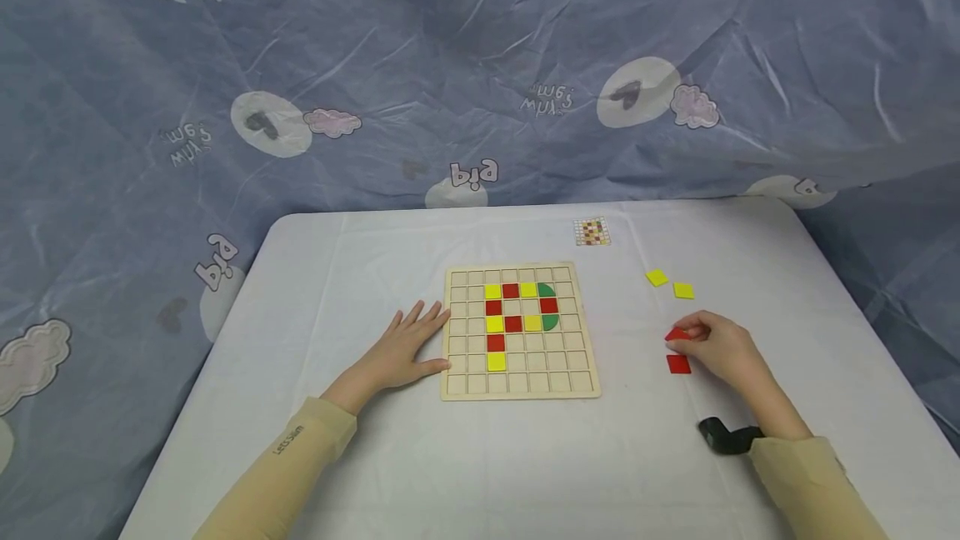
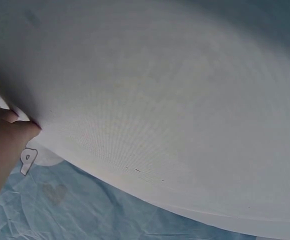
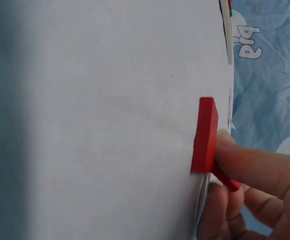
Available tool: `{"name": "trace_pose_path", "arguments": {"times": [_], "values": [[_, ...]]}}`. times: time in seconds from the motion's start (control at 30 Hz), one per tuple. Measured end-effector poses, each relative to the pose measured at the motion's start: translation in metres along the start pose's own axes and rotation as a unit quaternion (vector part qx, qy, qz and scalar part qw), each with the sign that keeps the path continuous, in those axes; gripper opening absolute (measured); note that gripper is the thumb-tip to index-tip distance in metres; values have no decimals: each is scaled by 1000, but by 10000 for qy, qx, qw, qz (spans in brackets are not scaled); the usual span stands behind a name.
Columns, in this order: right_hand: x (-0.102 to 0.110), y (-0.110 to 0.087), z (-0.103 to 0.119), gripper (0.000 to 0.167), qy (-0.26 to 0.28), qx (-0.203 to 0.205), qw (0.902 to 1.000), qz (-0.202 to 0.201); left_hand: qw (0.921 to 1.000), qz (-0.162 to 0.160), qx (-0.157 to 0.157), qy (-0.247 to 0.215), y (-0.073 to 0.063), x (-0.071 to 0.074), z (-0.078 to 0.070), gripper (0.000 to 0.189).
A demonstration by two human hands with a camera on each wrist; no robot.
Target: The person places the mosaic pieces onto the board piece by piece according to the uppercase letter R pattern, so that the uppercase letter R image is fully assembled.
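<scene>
My right hand (image 1: pixel 718 347) pinches a red tile (image 1: pixel 678 333) between thumb and fingers, to the right of the board. Just below it on the white cloth lies a second red square tile (image 1: pixel 678 365), which looms large in the right wrist view. In that view the held red tile (image 3: pixel 227 180) is tilted behind the other one. My left hand (image 1: pixel 401 352) lies with fingers spread, its fingertips right at the left edge of the wooden grid board (image 1: pixel 551 361). Red and yellow squares and two green rounded pieces (image 1: pixel 551 322) form a P shape on the board.
Two yellow tiles (image 1: pixel 683 291) lie beyond my right hand. A small printed pattern card (image 1: pixel 592 232) is near the table's back edge. By the right sleeve rests a black object (image 1: pixel 726 437). A blue patterned cloth (image 1: pixel 420 65) hangs behind the table.
</scene>
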State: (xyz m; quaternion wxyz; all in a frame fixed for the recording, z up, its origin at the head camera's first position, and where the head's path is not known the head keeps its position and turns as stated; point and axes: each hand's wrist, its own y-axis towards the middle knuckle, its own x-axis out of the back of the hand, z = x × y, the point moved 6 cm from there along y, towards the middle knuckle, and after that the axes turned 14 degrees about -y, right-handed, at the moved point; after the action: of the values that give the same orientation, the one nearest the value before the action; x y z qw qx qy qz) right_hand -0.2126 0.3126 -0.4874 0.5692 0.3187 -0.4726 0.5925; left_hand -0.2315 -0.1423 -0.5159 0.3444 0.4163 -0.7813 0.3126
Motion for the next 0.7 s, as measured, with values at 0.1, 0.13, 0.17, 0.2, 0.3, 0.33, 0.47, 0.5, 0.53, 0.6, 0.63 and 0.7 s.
{"name": "trace_pose_path", "arguments": {"times": [0.1, 0.13, 0.17, 0.2, 0.3, 0.33, 0.47, 0.5, 0.53, 0.6, 0.63, 0.7], "values": [[1, 0, 8, 37, 67, 93, 9999, -20, 10000, -11, 11, -12, 0, -1, 0, 88], [1, -1, 11, 36, 101, 139, 9999, -13, 10000, -19, 6, -15, 0, -1, 0, 88], [1, -1, 16, 36, 141, 210, 9997, -9, 10000, -19, 10, -12, 0, -1, 0, 88], [1, -2, 21, 35, 175, 287, 9994, 9, 10000, -16, 10, -9, 0, -1, 0, 88], [-3, -5, 38, 32, 323, 463, 9983, 109, 10000, -18, 10, -5, -1, -1, 0, 88], [-5, -6, 45, 31, 387, 517, 9978, 130, 10000, -22, 4, -14, -1, 0, -1, 88], [-18, -10, 71, 28, 735, 800, 9937, 258, 10000, -30, -26, -54, -2, 1, -2, 87], [-23, -11, 77, 27, 866, 866, 9920, 316, 10000, -33, -38, -64, -2, 1, -2, 87], [-27, -12, 83, 27, 1000, 925, 9899, 393, 10000, -37, -49, -72, -2, 2, -3, 87], [-37, -14, 96, 28, 1248, 1045, 9851, 557, 10000, -32, -48, -76, -2, 2, -3, 87], [-42, -16, 102, 28, 1354, 1096, 9828, 621, 10000, -31, -52, -71, -2, 2, -3, 87], [-51, -19, 114, 27, 1541, 1187, 9781, 747, 10000, -30, -54, -61, -2, 2, -3, 88]]}}
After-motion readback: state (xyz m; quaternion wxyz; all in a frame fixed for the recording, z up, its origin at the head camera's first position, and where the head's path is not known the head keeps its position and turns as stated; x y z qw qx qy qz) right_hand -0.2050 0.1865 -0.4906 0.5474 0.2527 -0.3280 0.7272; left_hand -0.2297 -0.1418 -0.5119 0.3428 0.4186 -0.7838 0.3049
